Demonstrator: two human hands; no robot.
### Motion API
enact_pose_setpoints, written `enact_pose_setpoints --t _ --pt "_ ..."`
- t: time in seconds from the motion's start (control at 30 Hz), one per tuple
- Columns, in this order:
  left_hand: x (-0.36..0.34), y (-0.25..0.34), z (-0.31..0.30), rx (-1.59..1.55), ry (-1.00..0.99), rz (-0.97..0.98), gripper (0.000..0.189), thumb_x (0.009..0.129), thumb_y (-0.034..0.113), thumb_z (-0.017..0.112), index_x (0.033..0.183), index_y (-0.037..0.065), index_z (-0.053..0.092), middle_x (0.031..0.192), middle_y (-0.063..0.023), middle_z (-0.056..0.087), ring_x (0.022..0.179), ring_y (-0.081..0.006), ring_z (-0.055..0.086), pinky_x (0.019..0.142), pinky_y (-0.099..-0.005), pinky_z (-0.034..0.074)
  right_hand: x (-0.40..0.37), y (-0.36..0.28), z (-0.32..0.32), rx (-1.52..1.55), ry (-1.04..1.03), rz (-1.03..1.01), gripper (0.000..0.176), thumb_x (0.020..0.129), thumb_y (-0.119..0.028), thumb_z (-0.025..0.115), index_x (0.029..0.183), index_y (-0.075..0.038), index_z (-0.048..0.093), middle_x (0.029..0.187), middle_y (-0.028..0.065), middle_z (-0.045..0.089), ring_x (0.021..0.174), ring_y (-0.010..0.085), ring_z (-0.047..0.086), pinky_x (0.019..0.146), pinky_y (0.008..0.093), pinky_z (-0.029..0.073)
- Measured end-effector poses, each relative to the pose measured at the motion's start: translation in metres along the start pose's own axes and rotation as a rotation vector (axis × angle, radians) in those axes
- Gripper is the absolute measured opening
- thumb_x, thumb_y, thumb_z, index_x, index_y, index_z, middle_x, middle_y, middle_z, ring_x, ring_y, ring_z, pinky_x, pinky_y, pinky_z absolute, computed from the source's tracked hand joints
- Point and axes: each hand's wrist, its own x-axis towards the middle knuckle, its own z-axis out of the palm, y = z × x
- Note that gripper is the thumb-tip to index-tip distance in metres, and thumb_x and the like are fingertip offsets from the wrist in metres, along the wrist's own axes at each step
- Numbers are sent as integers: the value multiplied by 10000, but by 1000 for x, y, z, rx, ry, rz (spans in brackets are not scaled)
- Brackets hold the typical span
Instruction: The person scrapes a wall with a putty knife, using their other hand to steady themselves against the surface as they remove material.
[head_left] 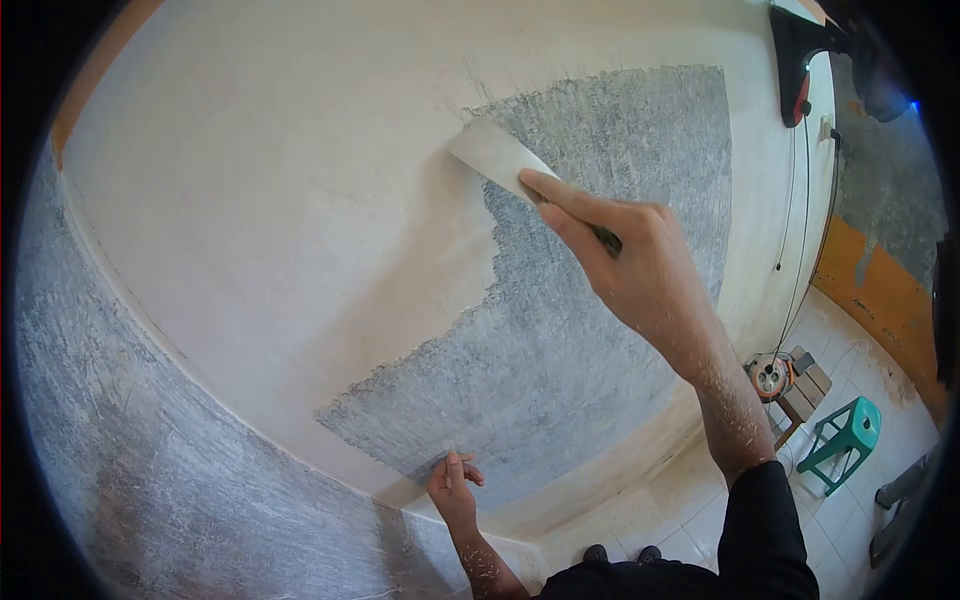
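Note:
My right hand (645,265) is wrapped round the handle of a putty knife (500,160), its thumb lying along the broad pale blade. The blade's edge rests against the wall at the border between the cream surface (300,200) and a rough grey patch (640,140). Loosely curled with fingertips apart, my left hand (455,485) is close to the lower edge of the grey patch, and no object shows in it. Pale flecks cling to both forearms.
A mottled grey wall (130,430) meets the cream wall at the left. On the tiled floor at right are a green plastic stool (850,440), a cable reel (770,375) and a small wooden bench (800,400). Cords hang beside them. Another person's leg (905,500) shows at far right.

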Motion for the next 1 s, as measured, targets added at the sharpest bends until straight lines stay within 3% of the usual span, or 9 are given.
enact_pose_setpoints --t 0.27,0.4,0.67,0.77,0.87,1.0 --pt "1 -2 -4 32 10 15 449 1036 315 517 811 -48 654 562 -55 565 493 -130 538 486 -274 458 1 7 8 1 38 -122 298 1013 -245 570 1259 -117 680 583 102 616 456 115 523 494 327 435" --pt "2 -4 -3 8 15 30 457 1037 320 511 818 -53 658 563 -57 568 494 -132 538 488 -272 453 3 1 5 86 -53 -29 296 1007 -241 580 1251 -111 684 588 106 624 454 111 522 485 321 427" --pt "1 0 -1 7 9 9 444 1036 317 512 869 -67 659 571 -63 578 509 -135 545 518 -274 465 15 -2 6 100 -42 -53 284 1004 -236 589 1245 -128 693 598 94 632 451 102 514 470 304 415" --pt "1 -3 0 23 16 15 438 1037 309 507 862 -65 654 569 -63 574 506 -135 542 513 -277 459 12 7 15 56 83 -212 296 1005 -259 590 1260 -142 685 580 71 601 434 109 487 439 306 384" --pt "-2 -3 1 28 41 12 438 1037 304 498 834 -57 641 564 -63 559 492 -139 532 494 -280 445 -27 30 23 -153 124 -82 317 1002 -277 594 1287 -157 665 558 49 554 415 128 468 416 311 363" --pt "-1 -5 -2 52 38 0 442 1036 301 498 818 -56 639 561 -64 557 486 -139 529 496 -280 444 -15 11 26 -271 237 -107 327 999 -270 599 1307 -171 644 543 27 502 402 125 442 388 314 340"
